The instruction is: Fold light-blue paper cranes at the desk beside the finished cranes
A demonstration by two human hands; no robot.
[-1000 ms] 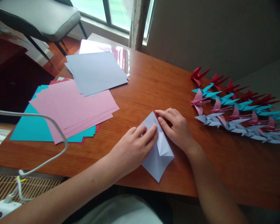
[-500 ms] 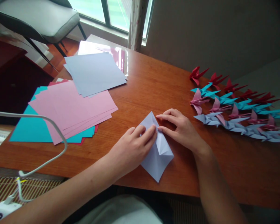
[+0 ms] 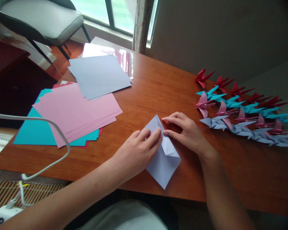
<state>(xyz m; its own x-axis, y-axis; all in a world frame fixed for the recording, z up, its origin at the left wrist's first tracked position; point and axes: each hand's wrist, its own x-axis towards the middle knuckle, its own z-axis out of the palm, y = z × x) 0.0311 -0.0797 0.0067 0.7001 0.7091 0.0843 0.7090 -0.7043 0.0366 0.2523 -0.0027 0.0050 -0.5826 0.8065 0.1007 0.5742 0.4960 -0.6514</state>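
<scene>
A pale lavender sheet of origami paper (image 3: 158, 169), folded to a diamond with creased flaps, lies on the wooden table before me. My left hand (image 3: 140, 148) is closed over its left side, the curled fingers pressing near the centre fold; the thumb is mostly hidden. Along the upper right edge, my right hand (image 3: 182, 129) rests with thumb and forefinger apart, the thumb tip touching the paper's edge. One raised flap (image 3: 169, 147) shows a small open pocket between the hands and the lower right corner.
Rows of red paper cranes (image 3: 237, 90), turquoise cranes (image 3: 232, 101), pink cranes (image 3: 203, 103) and lavender cranes (image 3: 240, 127) stand at right. Left lie pink sheets (image 3: 79, 111), turquoise sheets (image 3: 33, 132) and lavender sheets (image 3: 100, 76). A white cable (image 3: 62, 137) arches over the table's left side.
The whole view shifts slightly. The raised flap on the paper looks a little narrower and its lower right corner curls slightly more. Both hands keep nearly the same place.
</scene>
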